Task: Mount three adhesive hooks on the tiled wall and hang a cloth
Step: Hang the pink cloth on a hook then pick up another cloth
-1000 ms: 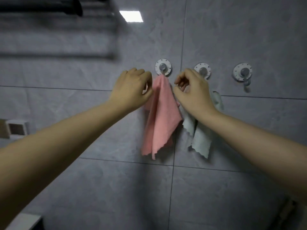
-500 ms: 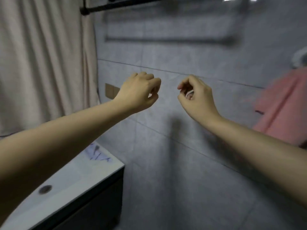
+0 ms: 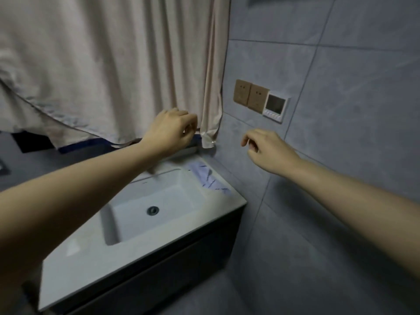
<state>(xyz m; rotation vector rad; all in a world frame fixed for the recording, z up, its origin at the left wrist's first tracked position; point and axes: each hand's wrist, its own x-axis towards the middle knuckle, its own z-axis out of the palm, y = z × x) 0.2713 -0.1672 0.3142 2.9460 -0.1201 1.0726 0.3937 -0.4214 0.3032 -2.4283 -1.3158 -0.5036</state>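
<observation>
A crumpled light-blue cloth [image 3: 210,179] lies on the white counter at the back right corner of the sink [image 3: 145,226], against the grey tiled wall [image 3: 341,155]. My left hand [image 3: 171,131] hovers above the back of the sink in front of the curtain, fingers curled in, holding nothing. Raised near the wall, to the right and above the blue cloth, my right hand [image 3: 270,152] has loosely bent fingers and is empty. The hooks and the hung cloths are out of view.
A beige curtain [image 3: 113,64] hangs behind the sink, its lower end bunched at the wall corner. Two tan sockets [image 3: 251,96] and a white control panel [image 3: 275,105] sit on the wall. A dark cabinet [image 3: 181,264] is under the counter.
My view has swung left and down from the hooks with the pink and pale cloths to the sink. Both hands came away from the cloths, empty, and the right hand's fingers have loosened.
</observation>
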